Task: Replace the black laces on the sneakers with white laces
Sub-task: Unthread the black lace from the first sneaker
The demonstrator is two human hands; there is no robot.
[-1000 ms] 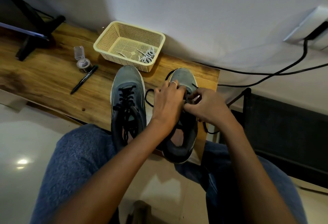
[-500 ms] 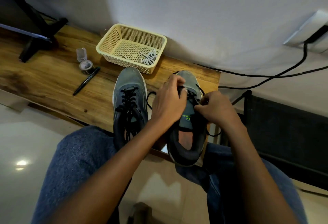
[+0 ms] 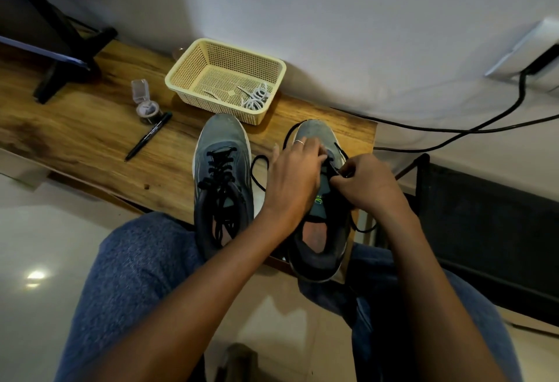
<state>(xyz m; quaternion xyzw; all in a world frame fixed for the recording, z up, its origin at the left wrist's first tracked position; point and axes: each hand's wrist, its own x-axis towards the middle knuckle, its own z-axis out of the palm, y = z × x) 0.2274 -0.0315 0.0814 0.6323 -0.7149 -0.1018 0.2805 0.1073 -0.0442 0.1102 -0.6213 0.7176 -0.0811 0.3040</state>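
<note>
Head view: the left hand (image 3: 292,176) curls its fingers over the right sneaker (image 3: 320,200), its grip closed on the upper by the eyelets. The right hand (image 3: 367,183) pinches the black lace (image 3: 338,152) just beside those fingers, thumb and fingertips tight together. Left of both hands stands the second sneaker (image 3: 222,182), fully laced in black. Two sneakers sit on the counter (image 3: 90,136). Beyond the hands, one cream basket (image 3: 225,79) holds the white laces (image 3: 256,99).

wooden table (image 3: 90,139), two sneakers (image 3: 222,170), basket (image 3: 193,76), pen (image 3: 148,136), small jar (image 3: 147,111)
</note>
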